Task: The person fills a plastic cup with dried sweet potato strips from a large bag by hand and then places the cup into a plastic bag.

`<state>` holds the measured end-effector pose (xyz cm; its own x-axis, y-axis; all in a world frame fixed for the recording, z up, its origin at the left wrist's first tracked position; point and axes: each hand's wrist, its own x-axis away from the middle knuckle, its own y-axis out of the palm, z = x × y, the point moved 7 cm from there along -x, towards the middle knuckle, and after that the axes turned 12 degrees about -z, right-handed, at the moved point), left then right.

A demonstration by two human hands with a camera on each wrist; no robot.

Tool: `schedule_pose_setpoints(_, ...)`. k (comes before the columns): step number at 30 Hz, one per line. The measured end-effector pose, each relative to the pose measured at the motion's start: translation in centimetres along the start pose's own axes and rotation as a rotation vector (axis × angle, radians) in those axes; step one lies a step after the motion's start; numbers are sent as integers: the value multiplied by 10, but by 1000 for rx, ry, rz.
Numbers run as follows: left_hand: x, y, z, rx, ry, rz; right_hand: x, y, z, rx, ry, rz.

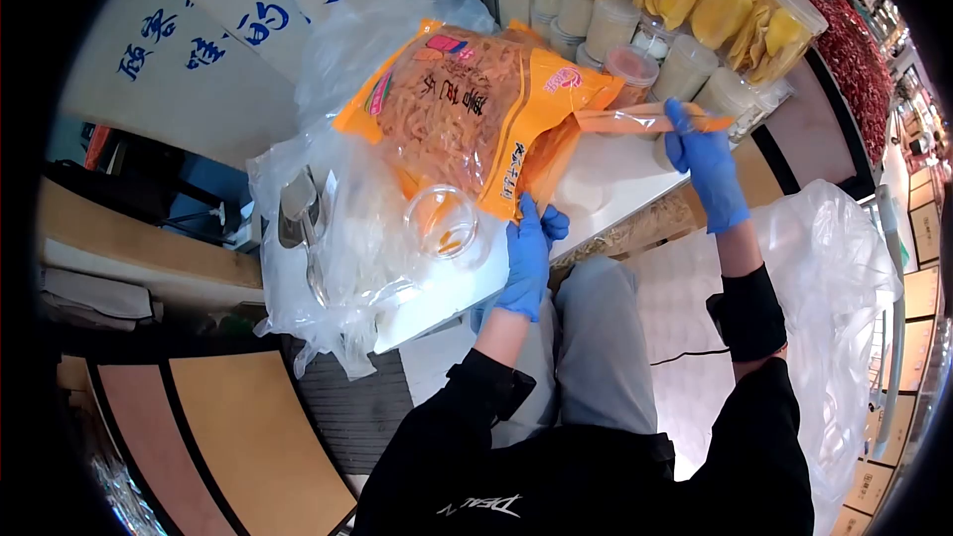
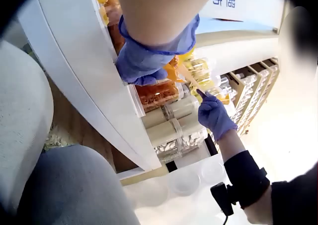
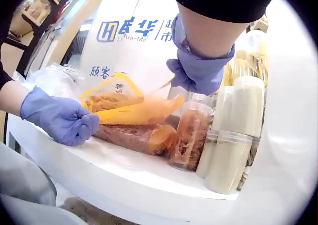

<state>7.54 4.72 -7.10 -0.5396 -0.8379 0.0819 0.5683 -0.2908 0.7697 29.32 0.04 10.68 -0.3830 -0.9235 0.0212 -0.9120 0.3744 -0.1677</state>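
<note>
A large orange and clear bag [image 1: 462,104] of shredded brown food lies on the white table. At its near edge the left hand [image 1: 529,263], in a blue glove, pinches the orange film; in the right wrist view the left hand [image 3: 62,118] has its fingers curled round that edge. Stretched out to the right is a narrow orange strip [image 1: 635,121] of the bag, its far part pinched by the gloved right hand [image 1: 710,164]. The left wrist view shows the right hand [image 2: 216,116] with curled fingers at the strip's end.
A clear round tub [image 1: 442,223] with a few orange pieces stands left of the bag, near a metal scoop [image 1: 298,203] and crumpled clear plastic [image 1: 347,238]. Jars of powder [image 3: 248,106] and a jar of brown food [image 3: 191,135] stand at the right.
</note>
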Motion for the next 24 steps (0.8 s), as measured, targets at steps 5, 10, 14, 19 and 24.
schedule_pose_setpoints(5,10,-11,0,37,-64,94,-32,-71,23,-547,-171,289)
schedule_pose_setpoints(10,13,-9,3,20,-72,111,-24,-95,20,-734,-298,428)
schedule_pose_setpoints(14,13,-10,2,55,-65,70,-22,-80,27,-827,-316,426)
schedule_pose_setpoints(19,13,-6,3,-4,-55,61,14,-18,36,-829,-291,96)
schedule_pose_setpoints(24,12,-4,4,27,-31,76,65,89,50,-448,-117,-256)
